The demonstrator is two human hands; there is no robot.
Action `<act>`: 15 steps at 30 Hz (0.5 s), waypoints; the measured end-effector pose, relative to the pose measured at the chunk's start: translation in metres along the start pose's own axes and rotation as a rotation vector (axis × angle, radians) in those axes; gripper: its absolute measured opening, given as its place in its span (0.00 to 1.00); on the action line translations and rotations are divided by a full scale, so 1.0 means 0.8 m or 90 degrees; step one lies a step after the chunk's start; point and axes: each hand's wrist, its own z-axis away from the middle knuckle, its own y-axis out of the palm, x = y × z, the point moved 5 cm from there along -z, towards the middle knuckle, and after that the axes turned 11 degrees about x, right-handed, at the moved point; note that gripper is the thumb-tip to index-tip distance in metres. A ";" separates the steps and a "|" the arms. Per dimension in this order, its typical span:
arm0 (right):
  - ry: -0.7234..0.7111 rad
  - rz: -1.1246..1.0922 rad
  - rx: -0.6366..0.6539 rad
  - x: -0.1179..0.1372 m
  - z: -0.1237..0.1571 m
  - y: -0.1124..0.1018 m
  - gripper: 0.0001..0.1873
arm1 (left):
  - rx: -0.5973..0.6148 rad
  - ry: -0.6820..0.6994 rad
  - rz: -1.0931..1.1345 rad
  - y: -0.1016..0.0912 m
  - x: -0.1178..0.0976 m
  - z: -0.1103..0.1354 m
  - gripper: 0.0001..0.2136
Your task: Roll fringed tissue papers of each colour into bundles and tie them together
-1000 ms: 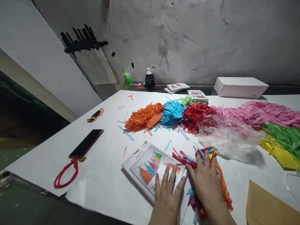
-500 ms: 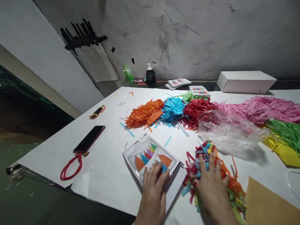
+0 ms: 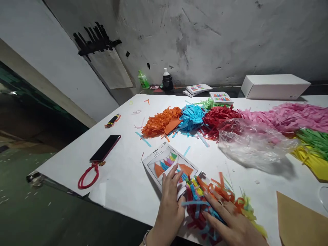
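A flat white box (image 3: 152,163) printed with a picture of colourful tassels lies tilted on the table. My left hand (image 3: 170,194) rests on it, fingers along its top and thumb at the near end, where the flap stands open. A bundle of multicoloured paper tassels (image 3: 196,194), in red, blue, orange and yellow strips, sits against that open end. My right hand (image 3: 228,218), with a ring on one finger, presses over the bundle and holds it. How far the strips reach inside the box is hidden by my hands.
Orange (image 3: 162,120), blue (image 3: 192,116) and dark red tassels (image 3: 220,118) form a row behind, with pink strips (image 3: 294,118) to the right. A clear plastic bag (image 3: 256,143) lies in front. A phone (image 3: 105,148) is left, a brown sheet (image 3: 299,218) right, a white box (image 3: 275,87) at the wall.
My right hand has brought the tassel bundle left and nearer, up to the box's open end. My left hand has shifted slightly on the box, and the view has moved a little.
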 end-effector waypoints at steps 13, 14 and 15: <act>0.145 0.117 0.054 0.004 -0.022 0.027 0.27 | 0.031 0.115 -0.096 0.033 -0.036 0.006 0.33; 0.133 0.122 0.026 0.012 -0.024 0.042 0.23 | 0.027 0.120 -0.097 0.037 -0.040 0.008 0.33; 0.091 0.115 0.028 0.019 -0.025 0.059 0.22 | 0.023 0.122 -0.095 0.040 -0.044 0.011 0.33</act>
